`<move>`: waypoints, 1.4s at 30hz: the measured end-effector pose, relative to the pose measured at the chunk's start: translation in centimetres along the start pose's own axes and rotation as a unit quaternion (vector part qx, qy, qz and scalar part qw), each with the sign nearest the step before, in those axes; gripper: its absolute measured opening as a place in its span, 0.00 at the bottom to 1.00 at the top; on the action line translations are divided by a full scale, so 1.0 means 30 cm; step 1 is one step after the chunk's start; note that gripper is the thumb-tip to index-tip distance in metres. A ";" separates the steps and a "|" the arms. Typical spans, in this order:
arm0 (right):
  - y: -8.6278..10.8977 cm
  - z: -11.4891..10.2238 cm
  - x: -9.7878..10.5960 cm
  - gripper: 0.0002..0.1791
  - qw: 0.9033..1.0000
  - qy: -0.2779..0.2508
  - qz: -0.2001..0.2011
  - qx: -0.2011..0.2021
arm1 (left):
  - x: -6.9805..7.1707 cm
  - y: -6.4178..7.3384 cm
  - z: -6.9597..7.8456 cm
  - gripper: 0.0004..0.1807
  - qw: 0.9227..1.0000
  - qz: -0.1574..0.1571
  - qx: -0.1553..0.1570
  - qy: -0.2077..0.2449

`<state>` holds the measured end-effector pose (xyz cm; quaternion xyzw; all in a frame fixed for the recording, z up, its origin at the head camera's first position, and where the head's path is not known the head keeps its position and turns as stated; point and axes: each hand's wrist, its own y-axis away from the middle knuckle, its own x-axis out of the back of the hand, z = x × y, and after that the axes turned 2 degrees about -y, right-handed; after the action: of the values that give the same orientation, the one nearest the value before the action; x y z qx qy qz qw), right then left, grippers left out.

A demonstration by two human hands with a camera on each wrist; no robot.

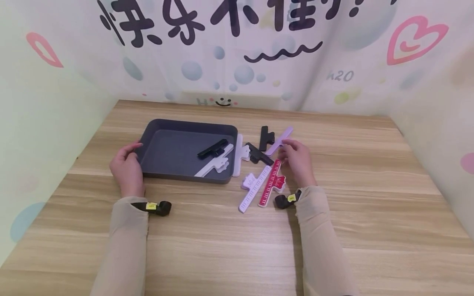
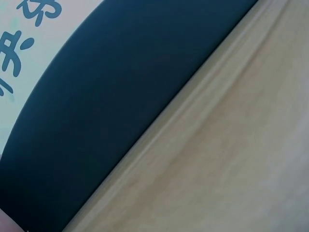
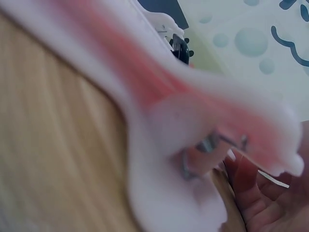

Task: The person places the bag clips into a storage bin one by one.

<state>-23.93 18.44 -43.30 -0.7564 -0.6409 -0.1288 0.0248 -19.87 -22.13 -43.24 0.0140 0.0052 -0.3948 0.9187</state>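
Observation:
My left hand [image 1: 127, 168] holds the left end of a dark grey rectangular tray [image 1: 170, 177]. Inside the tray, toward its right side, a black clip [image 1: 212, 149] lies beside a white clip [image 1: 212, 164]. At the far right of the group, my right hand [image 1: 298, 160] has its fingers around the near part of a light purple bag clip [image 1: 286, 133]; its handle is hidden by the fingers. Close below that hand lies a red clip with ruler marks [image 1: 270, 185], seen large and blurred as the red-and-white clip [image 3: 159, 92] in the right wrist view.
Left of the red clip lies a pale lilac ruler clip [image 1: 253, 191]. A white clip [image 1: 238, 158] sits along the tray's right wall, with a black clip [image 1: 261, 155] beside it. Another black clip [image 1: 263, 137] lies farther back. A printed curtain [image 1: 222, 74] hangs behind the wooden table [image 1: 222, 246].

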 end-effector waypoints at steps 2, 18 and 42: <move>-0.002 0.003 -0.001 0.18 1.000 0.002 0.003 0.002 | -0.001 0.002 0.003 0.21 1.000 0.000 0.001 0.000; -0.007 0.016 -0.011 0.15 0.998 -0.026 0.030 0.038 | -0.002 0.040 0.050 0.21 1.000 -0.005 -0.006 0.002; -0.001 0.029 -0.006 0.15 0.997 -0.052 0.040 0.042 | -0.003 0.026 0.024 0.21 1.000 -0.003 0.000 0.005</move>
<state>-23.84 18.43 -44.18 -0.7855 -0.6151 -0.0612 0.0283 -19.36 -21.55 -42.51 0.0158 0.0099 -0.3972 0.9175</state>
